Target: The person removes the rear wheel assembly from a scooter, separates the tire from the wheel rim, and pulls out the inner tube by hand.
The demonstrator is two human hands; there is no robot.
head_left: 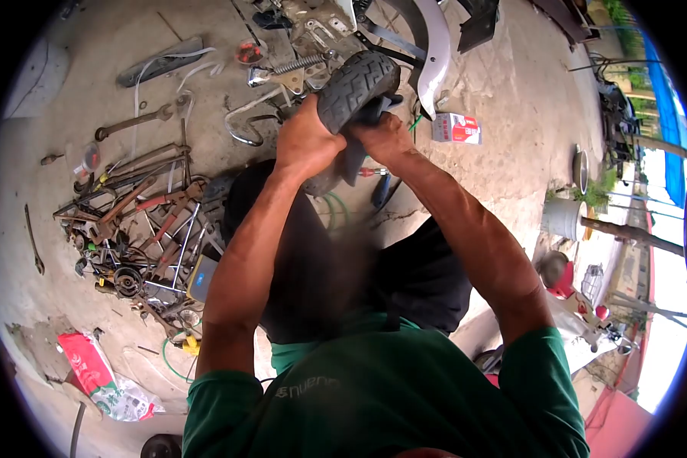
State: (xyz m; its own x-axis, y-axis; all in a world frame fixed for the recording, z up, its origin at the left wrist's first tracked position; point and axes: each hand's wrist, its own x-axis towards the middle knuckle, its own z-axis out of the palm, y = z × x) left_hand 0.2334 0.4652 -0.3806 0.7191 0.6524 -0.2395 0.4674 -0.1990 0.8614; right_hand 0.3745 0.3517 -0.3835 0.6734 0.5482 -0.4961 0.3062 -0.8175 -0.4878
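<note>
A black tyre (356, 82) with chunky tread stands up between my hands, in front of my knees. My left hand (307, 143) is closed around its left side, over the tread. On the other side my right hand (384, 140) has its fingers curled at the tyre's inner edge, where dark rubber shows; the fingertips are partly hidden. Just below the hands, a screwdriver with a red and clear handle (372, 172) lies near a green hose (336, 208). Metal parts with a coil spring (301, 64) sit just beyond the tyre.
A heap of wrenches and other tools (149, 229) covers the floor at left, with a large wrench (135, 122) above it. At right are a red and white box (456, 128) and a silver curved fender (435, 57). A bucket (563, 218) stands further right.
</note>
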